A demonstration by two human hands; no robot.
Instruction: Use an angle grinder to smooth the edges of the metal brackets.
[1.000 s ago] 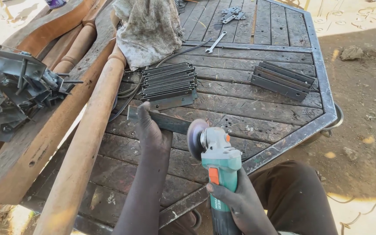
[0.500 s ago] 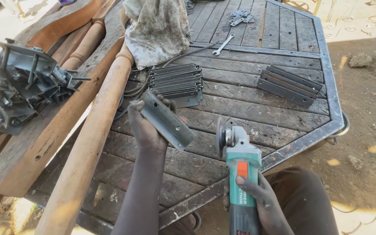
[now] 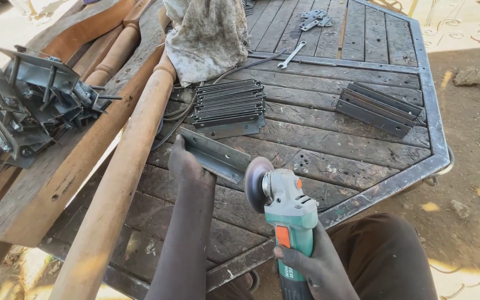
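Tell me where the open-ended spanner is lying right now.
In the head view, the spanner lies at the far middle of the wooden table, just right of the dirty cloth and beyond the nearer stack of metal strips.

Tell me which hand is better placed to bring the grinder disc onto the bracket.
Right. The right hand already grips the grinder, its disc close beside the bracket. The left hand is occupied holding that bracket up off the table.
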